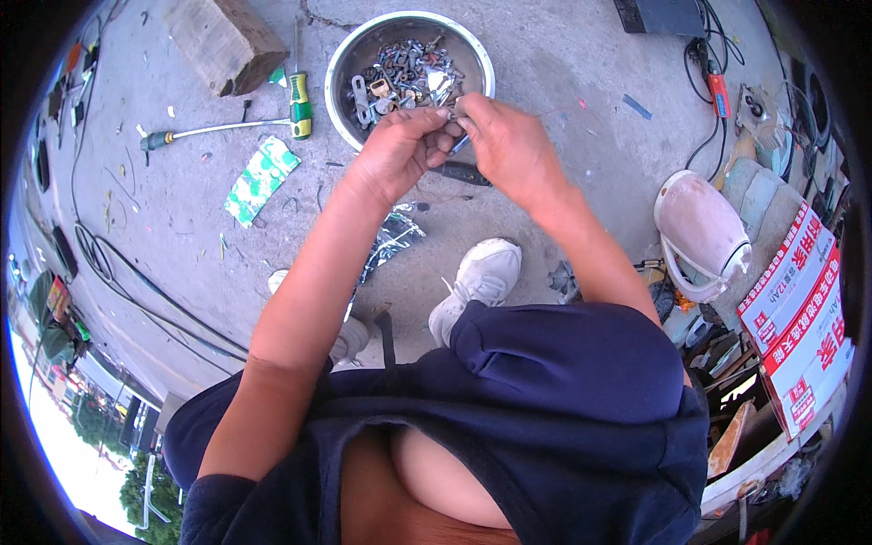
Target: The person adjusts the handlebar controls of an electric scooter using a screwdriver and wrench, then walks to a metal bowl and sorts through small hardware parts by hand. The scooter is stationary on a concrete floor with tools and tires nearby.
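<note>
A steel bowl (486,68) stands on the concrete, holding a heap of loose screws, bolts and small metal fittings (411,74). Over its near rim, my left hand (392,153) and my right hand (507,143) meet, fingertips nearly touching. Both are closed in a pinch around something small and metallic-looking, too small to make out. A bit of blue shows just below the fingers, its kind unclear. Beneath my hands, against the bowl's near side, lies a dark, long tool (465,173), partly hidden.
Left of the bowl lie a green-and-yellow-handled screwdriver (301,107), a rod with a handle (222,129), a wooden block (225,45) and a green-white packet (262,182). Black cables (136,286) run farther left. At right are a pinkish-white container (698,232), a red-white carton (799,318) and a red corded tool (718,95).
</note>
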Tool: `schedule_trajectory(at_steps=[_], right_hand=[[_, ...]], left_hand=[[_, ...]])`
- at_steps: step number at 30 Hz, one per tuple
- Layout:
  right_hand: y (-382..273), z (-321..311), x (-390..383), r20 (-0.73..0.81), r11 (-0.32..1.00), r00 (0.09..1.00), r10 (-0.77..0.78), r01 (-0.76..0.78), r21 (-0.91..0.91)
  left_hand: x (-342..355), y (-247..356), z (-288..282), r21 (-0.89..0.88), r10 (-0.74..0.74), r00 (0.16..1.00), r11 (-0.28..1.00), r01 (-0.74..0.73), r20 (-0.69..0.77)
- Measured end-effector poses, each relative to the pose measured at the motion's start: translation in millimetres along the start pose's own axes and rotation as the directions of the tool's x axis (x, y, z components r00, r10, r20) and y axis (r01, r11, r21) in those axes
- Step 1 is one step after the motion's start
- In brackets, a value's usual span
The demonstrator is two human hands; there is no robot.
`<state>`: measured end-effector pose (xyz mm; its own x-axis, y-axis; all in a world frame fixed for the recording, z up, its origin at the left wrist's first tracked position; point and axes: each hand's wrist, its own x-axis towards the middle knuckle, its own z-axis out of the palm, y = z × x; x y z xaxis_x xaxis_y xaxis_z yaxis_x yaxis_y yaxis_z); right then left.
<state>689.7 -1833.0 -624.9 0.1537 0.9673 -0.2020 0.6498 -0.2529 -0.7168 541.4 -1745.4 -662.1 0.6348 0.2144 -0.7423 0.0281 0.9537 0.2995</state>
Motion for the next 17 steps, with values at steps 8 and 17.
schedule_trajectory(at_steps=[8,17], right_hand=[[-2.7,5.3,-1.1,-0.080,0.990,0.997,0.003,0.008,0.143],[9.7,0.8,-3.9,0.070,0.960,0.992,0.101,-0.116,0.256]], left_hand=[[-1.7,-8.8,-2.1,0.034,0.105,0.994,0.994,-0.107,0.043],[-2.3,-3.4,2.6,0.154,0.044,0.998,0.987,-0.049,0.035]])
